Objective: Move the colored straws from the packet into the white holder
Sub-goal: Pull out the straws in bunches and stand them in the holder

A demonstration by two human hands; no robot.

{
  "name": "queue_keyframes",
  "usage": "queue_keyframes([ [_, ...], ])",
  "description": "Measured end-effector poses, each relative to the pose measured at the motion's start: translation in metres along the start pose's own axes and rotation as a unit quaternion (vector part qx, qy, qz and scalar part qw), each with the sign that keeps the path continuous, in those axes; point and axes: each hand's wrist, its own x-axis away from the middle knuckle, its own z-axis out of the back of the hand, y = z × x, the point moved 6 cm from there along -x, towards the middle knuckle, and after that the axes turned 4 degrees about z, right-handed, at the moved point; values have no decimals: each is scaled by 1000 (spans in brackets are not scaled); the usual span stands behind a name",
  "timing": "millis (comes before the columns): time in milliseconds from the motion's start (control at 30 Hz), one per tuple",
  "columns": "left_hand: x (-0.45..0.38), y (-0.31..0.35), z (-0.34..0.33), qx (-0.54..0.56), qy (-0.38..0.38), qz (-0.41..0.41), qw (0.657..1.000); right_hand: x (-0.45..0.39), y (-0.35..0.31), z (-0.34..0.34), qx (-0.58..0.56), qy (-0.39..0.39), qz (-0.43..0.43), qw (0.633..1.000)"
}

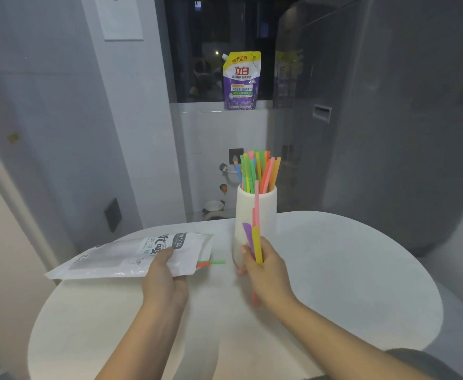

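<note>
A tall white holder [266, 204] stands at the far middle of the round table, with several colored straws [257, 171] sticking up out of it. My right hand [266, 270] is in front of the holder's base, shut on a small upright bunch of straws [256, 237], pink, yellow and purple. The white straw packet [131, 256] lies flat to the left, and my left hand [164, 275] presses on its right end. An orange and a green straw tip [211, 263] poke out of the packet's open end toward the holder.
The white round table [348, 283] has its edge close on the right and left. Behind it a purple and yellow detergent pouch [241, 80] stands on the window ledge. A dark grey appliance [389, 119] rises at the right.
</note>
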Motion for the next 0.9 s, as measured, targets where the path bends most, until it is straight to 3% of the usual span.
queue_keyframes([
  [267,1,4,0,0,-1,6,1000,6,13,1,-9,52,-46,998],
  [433,-2,6,0,5,-13,-1,1000,-13,-32,27,-42,130,23,990],
  [500,0,7,-2,0,-28,6,1000,-29,-64,46,-95,159,42,982],
  [633,-3,6,-1,-14,-21,10,1000,-64,-103,69,-317,153,35,935],
  [767,-4,4,-1,-19,-30,9,999,-93,-127,76,-368,170,26,914],
  [900,-9,4,-2,-36,-25,1,999,-109,-136,75,-345,197,28,917],
])
